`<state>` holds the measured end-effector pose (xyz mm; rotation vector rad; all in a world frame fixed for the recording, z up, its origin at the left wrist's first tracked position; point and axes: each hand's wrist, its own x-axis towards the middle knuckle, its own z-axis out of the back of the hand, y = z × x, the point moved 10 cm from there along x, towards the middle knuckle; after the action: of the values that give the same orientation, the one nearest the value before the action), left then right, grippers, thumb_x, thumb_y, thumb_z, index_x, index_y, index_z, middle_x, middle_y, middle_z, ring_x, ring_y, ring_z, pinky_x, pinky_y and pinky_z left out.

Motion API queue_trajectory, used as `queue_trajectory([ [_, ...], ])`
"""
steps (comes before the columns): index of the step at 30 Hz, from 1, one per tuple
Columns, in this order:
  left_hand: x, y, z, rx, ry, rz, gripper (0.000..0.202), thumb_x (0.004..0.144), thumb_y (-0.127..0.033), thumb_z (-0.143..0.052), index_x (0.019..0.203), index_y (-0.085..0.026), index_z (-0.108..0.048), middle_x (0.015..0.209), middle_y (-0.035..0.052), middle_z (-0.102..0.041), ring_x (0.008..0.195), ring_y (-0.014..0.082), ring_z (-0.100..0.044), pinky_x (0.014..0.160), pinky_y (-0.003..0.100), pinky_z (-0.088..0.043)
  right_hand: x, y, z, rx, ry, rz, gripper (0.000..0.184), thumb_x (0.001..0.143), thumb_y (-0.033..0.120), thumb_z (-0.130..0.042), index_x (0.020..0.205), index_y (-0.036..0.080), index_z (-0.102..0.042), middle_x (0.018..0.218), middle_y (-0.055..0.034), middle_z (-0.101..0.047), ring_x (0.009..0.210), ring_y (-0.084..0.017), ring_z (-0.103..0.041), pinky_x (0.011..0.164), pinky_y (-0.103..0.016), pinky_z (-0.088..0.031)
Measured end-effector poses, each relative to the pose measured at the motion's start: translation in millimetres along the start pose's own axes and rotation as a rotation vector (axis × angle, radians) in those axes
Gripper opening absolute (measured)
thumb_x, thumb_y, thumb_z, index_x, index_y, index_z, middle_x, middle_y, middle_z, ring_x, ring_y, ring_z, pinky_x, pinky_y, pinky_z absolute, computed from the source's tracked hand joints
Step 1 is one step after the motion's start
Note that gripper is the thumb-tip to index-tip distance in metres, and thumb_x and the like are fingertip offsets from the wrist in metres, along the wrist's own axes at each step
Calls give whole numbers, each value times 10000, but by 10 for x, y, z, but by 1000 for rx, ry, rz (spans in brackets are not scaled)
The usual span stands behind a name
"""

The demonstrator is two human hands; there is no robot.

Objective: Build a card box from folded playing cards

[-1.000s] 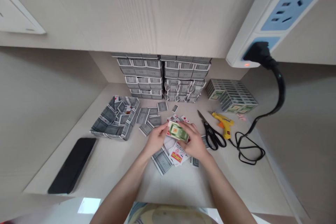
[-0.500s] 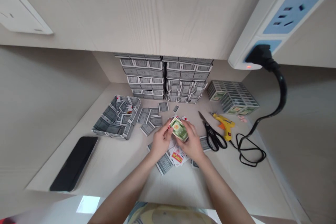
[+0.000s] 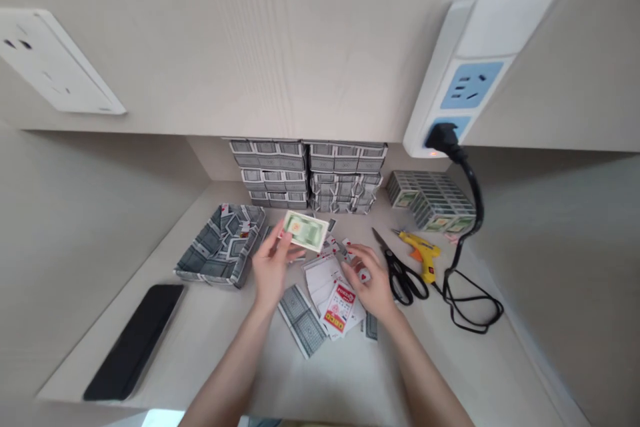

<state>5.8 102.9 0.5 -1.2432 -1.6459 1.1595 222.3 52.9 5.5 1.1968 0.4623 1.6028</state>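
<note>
My left hand (image 3: pixel 273 263) pinches a green-and-cream card (image 3: pixel 306 232) at its left end and holds it tilted above the desk; whether it is one card or several together, I cannot tell. My right hand (image 3: pixel 371 282) is open with curved fingers, over a card with a red heart (image 3: pixel 364 273). Between the hands lie loose white playing cards (image 3: pixel 320 278), with a red-and-white poker card (image 3: pixel 340 307) on top. Two grey-patterned card backs (image 3: pixel 303 320) lie side by side in front of them.
On the left are a tray made of cards (image 3: pixel 210 273), with loose cards inside, and a black phone (image 3: pixel 135 340). Stacked card-built blocks (image 3: pixel 345 183) stand at the back. Black-handled scissors (image 3: pixel 405 280), a yellow glue gun (image 3: pixel 424 255) and its cord (image 3: pixel 475 303) lie right, below a power strip (image 3: pixel 463 67).
My hands have moved apart. The left hand has carried the green card up and left, and the right hand has let go of it. The view has tilted upward.
</note>
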Motion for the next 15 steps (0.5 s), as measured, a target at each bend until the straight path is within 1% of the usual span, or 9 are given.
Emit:
queue_trajectory([
  [2, 183, -359, 87, -8, -86, -146, 530, 706, -368, -630, 1203, -244, -495, 1044, 53, -613, 620, 115, -636, 513, 235, -547, 8, -24, 14, 8, 3, 3, 215, 813, 234, -496, 1008, 214, -584, 1026, -92, -576, 898, -198, -571, 733, -338, -498],
  [3, 288, -560, 112, -17, -120, -234, 527, 709, -364, -629, 1202, -240, -489, 1032, 54, -610, 583, 98, -626, 494, 217, -535, 10, -29, 7, 13, 12, 8, 194, 817, 230, -490, 978, 213, -596, 991, -86, -590, 881, -194, -577, 732, -335, -498],
  [4, 391, -766, 155, -38, -177, -332, 505, 705, -357, -636, 1174, -222, -507, 1006, 53, -613, 549, 77, -612, 489, 197, -525, 11, -29, -5, 15, 23, 14, 178, 821, 226, -484, 952, 212, -605, 961, -80, -602, 868, -191, -582, 740, -336, -496],
  [6, 626, -1101, 171, -102, -231, -472, 457, 708, -350, -636, 1126, -209, -515, 967, 38, -612, 541, 49, -596, 521, 168, -513, 8, -19, -30, 9, 41, 31, 163, 824, 215, -477, 913, 212, -614, 914, -72, -619, 851, -190, -590, 759, -342, -491],
  [8, 910, -1306, 94, -143, -201, -507, 416, 715, -345, -630, 1088, -216, -499, 893, 12, -613, 537, 37, -584, 529, 151, -498, 2, -15, -60, -6, 63, 42, 157, 821, 205, -476, 891, 212, -616, 886, -66, -629, 840, -190, -595, 765, -340, -490],
  [11, 1270, -1500, 17, -220, -196, -526, 290, 764, -312, -578, 1023, -227, -479, 817, -20, -605, 573, 27, -576, 565, 137, -482, -5, -42, -90, -33, 87, 34, 150, 817, 200, -478, 875, 213, -616, 865, -57, -635, 824, -186, -602, 753, -325, -493],
  [13, 1434, -1630, -4, -294, -211, -575, 167, 831, -268, -480, 990, -218, -466, 830, -21, -612, 658, 40, -590, 628, 156, -488, -6, -74, -103, -46, 101, 18, 150, 817, 203, -477, 871, 214, -615, 864, -52, -634, 807, -182, -605, 737, -316, -495],
  [14, 1497, -1704, -15, -328, -216, -608, 139, 859, -241, -425, 992, -213, -454, 861, -16, -619, 714, 51, -595, 665, 174, -489, -7, -86, -106, -52, 105, 14, 150, 816, 206, -476, 867, 216, -616, 862, -51, -634, 799, -181, -606, 728, -313, -495],
  [15, 1549, -1796, -59, -332, -191, -649, 161, 883, -218, -369, 1030, -205, -434, 933, -9, -621, 794, 62, -595, 719, 191, -484, -7, -94, -110, -57, 111, 14, 150, 816, 208, -474, 864, 217, -616, 858, -50, -634, 792, -181, -607, 721, -311, -496],
])
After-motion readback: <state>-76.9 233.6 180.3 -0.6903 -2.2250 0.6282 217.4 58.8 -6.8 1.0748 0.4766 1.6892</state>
